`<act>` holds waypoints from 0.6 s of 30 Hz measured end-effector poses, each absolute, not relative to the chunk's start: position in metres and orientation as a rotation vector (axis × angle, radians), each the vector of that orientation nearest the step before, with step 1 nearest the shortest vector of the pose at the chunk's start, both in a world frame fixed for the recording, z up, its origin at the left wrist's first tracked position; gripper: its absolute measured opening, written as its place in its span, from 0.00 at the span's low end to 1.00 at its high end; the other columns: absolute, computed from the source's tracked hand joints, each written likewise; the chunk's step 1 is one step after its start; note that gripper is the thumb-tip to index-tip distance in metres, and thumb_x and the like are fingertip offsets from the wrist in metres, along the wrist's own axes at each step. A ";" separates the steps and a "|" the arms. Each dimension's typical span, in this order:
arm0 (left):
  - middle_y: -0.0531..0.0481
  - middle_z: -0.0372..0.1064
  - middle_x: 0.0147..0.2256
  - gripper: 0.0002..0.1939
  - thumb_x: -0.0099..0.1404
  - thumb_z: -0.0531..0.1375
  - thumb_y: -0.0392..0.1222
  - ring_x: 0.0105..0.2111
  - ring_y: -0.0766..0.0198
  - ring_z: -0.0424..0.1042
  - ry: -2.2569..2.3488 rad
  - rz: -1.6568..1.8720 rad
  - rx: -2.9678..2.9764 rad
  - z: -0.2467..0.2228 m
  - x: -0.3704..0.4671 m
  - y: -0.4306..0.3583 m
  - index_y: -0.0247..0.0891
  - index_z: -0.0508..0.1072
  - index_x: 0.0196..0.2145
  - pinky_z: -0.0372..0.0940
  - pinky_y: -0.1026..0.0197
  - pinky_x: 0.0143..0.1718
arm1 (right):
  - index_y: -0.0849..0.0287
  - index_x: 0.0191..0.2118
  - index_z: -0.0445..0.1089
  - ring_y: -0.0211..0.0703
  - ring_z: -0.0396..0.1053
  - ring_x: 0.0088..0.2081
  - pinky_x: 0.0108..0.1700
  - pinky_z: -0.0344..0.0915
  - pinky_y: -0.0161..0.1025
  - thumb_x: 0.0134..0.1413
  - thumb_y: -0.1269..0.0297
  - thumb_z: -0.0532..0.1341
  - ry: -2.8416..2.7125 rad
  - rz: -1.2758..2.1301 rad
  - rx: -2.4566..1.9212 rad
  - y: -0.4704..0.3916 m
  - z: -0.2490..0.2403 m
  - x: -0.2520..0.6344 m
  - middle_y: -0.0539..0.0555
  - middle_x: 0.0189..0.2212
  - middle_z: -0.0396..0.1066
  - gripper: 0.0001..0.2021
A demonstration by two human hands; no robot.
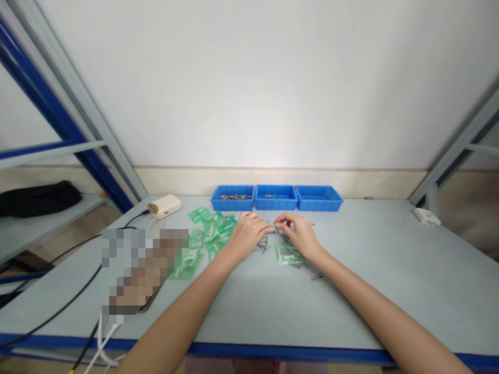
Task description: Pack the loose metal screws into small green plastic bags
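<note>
Over the middle of the grey table, my left hand and my right hand meet almost fingertip to fingertip. Their fingers are pinched around a small thin metal piece, probably a screw. Loose screws lie just below and between the hands. A green-printed clear bag with screws inside rests under my right hand. Several similar green bags are heaped to the left of my left hand. A few more screws lie near my right wrist.
Three blue trays stand at the back: the left tray holds many screws, the middle tray a few, beside the right tray. A cream device, cables and a pixelated object are at left; a white item at right.
</note>
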State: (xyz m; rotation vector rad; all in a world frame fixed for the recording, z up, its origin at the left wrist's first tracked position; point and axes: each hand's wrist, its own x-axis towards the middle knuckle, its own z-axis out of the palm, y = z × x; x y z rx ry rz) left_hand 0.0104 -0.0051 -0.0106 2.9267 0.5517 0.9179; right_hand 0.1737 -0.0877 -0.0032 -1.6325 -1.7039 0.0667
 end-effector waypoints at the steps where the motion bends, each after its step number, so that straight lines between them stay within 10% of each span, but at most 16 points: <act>1: 0.52 0.71 0.32 0.15 0.70 0.50 0.46 0.37 0.62 0.64 0.550 0.928 2.922 -0.010 0.010 -0.005 0.37 0.72 0.33 0.50 0.57 0.44 | 0.57 0.33 0.71 0.36 0.65 0.31 0.35 0.57 0.33 0.57 0.66 0.60 -1.708 0.073 -1.615 -0.088 -0.003 0.174 0.46 0.31 0.72 0.03; 18: 0.54 0.67 0.22 0.20 0.71 0.45 0.46 0.27 0.64 0.62 0.605 0.923 2.682 -0.012 0.008 -0.008 0.37 0.69 0.27 0.55 0.61 0.39 | 0.55 0.40 0.69 0.37 0.68 0.33 0.40 0.52 0.38 0.62 0.61 0.55 -1.908 -0.107 -1.628 -0.095 0.000 0.173 0.47 0.35 0.73 0.08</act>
